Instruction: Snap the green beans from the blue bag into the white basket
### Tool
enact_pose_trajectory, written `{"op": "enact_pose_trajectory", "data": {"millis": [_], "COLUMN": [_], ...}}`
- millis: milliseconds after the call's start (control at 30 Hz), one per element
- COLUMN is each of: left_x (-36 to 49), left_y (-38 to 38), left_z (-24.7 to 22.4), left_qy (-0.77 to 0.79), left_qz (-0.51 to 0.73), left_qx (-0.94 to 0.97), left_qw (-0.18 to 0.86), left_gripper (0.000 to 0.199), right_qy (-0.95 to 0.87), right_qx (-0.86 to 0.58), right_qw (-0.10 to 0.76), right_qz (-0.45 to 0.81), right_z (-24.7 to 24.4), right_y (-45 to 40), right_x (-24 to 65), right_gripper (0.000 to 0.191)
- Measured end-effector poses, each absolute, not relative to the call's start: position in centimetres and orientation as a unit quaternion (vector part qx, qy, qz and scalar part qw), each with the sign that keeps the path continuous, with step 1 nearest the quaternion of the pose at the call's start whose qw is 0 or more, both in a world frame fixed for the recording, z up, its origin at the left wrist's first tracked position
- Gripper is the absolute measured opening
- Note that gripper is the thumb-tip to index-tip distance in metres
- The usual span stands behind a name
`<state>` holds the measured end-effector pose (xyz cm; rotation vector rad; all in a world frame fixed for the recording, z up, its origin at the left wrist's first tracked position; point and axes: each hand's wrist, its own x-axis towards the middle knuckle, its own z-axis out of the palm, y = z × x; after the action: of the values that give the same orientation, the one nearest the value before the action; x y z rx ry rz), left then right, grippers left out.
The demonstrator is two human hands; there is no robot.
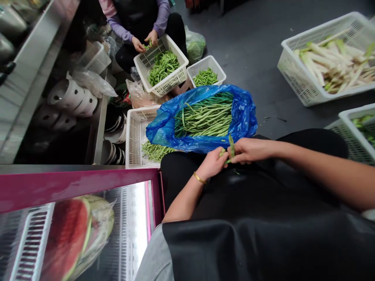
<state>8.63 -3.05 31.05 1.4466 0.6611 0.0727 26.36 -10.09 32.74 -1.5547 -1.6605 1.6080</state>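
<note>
My left hand (213, 162) and my right hand (247, 150) meet above my lap, each closed on pieces of green bean (231, 146). One piece sticks up from my right fingers; shorter bits show at my left fingertips. Just beyond them lies an open blue plastic bag (244, 105) with a heap of long green beans (206, 115) inside. To its left, a white basket (133, 128) partly under the bag holds cut green beans (156, 151).
Across from me a person's hands (145, 42) work with beans over a white basket (175, 80). A smaller basket (222, 76) of beans stands beside it. At right is a crate (304, 91) of pale stalks. A pink-framed glass case (88, 185) with cut watermelon (67, 230) is at lower left.
</note>
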Motion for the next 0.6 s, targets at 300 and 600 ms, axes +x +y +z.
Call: {"op": "enact_pose_trajectory", "data": {"millis": [300, 600], "left_x": [9.9, 9.4], "left_y": [-3.8, -3.7], "left_z": [30.7, 30.8], "left_qy": [0.424, 0.401], "left_qz": [0.224, 0.262], "left_qx": [0.467, 0.437], "left_qw": [0.743, 0.762], "left_gripper": [0.041, 0.042], "right_qy": [-0.465, -0.586], "right_qx": [-0.612, -0.696], "right_qw": [0.353, 0.154], "right_qz": [0.534, 0.385], "right_z": [30.7, 29.0], "right_y": [-9.7, -10.9], "right_x": [24.6, 24.8], "right_gripper": [0.035, 0.030]}}
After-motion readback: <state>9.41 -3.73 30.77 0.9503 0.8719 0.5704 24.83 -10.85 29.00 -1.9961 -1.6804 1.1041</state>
